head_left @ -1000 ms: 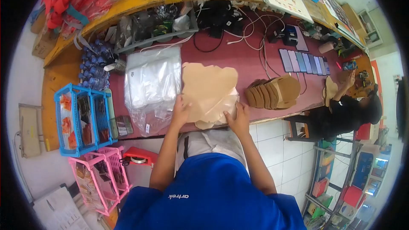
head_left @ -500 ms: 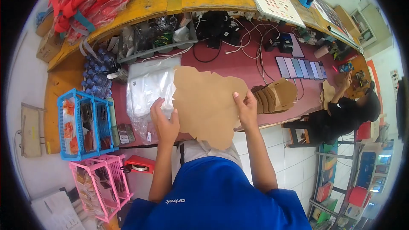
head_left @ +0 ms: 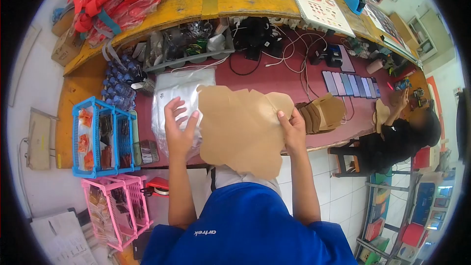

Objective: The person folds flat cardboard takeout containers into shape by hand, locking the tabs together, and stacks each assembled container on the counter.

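A flat sheet of brown cardboard [head_left: 240, 127] with a wavy, die-cut outline is held up in front of me over the table edge. My right hand [head_left: 294, 130] pinches its right side, thumb on the near face. My left hand [head_left: 179, 125] is beside the left edge with fingers spread, not gripping the sheet. Behind that hand lies a stack of clear plastic bags [head_left: 169, 86]. To the right of the sheet, a fanned pile of folded brown cardboard pieces [head_left: 324, 112] rests on the red table top [head_left: 260, 68].
Blue [head_left: 105, 137] and pink [head_left: 115, 211] baskets of small packets stand at the left. Beyond the sheet are a grey tray [head_left: 189, 59], cables and a row of phones [head_left: 351, 85]. A person in black [head_left: 407, 137] sits at the right, handling a brown piece.
My left hand has moved slightly left and up, its fingers spreading away from the sheet's edge. The cardboard has turned a little in my right hand, and the camera view has shifted.
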`<state>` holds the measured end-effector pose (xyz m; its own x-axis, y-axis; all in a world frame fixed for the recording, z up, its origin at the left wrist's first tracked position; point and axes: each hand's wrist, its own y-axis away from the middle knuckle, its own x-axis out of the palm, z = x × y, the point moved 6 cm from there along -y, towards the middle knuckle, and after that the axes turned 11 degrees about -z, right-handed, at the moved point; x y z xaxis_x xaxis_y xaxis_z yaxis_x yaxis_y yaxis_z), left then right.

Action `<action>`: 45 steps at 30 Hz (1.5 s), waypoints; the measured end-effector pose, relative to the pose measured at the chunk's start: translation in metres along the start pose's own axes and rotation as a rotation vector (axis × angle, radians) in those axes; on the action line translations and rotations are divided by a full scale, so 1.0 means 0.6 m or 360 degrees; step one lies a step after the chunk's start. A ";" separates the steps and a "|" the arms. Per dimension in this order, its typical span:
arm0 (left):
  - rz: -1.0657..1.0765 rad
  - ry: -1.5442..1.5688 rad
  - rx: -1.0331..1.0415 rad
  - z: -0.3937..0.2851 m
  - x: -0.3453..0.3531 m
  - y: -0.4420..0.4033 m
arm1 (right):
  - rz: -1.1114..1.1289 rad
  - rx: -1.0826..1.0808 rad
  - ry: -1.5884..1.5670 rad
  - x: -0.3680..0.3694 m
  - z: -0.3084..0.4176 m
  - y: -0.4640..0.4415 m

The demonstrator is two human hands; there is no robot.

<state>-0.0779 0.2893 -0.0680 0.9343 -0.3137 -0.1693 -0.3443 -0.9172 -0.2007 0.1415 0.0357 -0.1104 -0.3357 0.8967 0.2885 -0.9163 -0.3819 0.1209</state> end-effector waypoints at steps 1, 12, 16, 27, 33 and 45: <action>-0.0005 -0.0004 0.0001 -0.006 0.000 -0.002 | 0.0027 0.0053 0.0009 0.002 0.003 0.004; 0.0223 0.0228 0.0064 -0.043 0.101 0.073 | -0.0035 -0.1129 0.0867 0.042 0.096 0.060; -0.0262 -0.0125 0.0569 -0.088 0.076 0.068 | -0.0107 -0.1641 0.0934 0.056 0.143 0.105; 0.0520 0.1058 -0.0109 -0.146 0.084 0.130 | 0.0400 -0.2220 0.0987 0.142 0.173 0.169; 0.0437 0.0938 -0.0276 -0.129 0.084 0.128 | 0.0760 -0.1927 0.0936 0.157 0.145 0.140; 0.0848 0.0139 0.0243 -0.122 0.068 0.105 | 0.0698 -0.1151 0.0908 0.171 0.179 0.051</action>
<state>-0.0547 0.2006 -0.0169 0.6292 -0.7493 -0.2063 -0.7745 -0.5822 -0.2475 0.1024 0.0921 0.0247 -0.5546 0.7553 -0.3491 -0.5365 -0.6453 -0.5438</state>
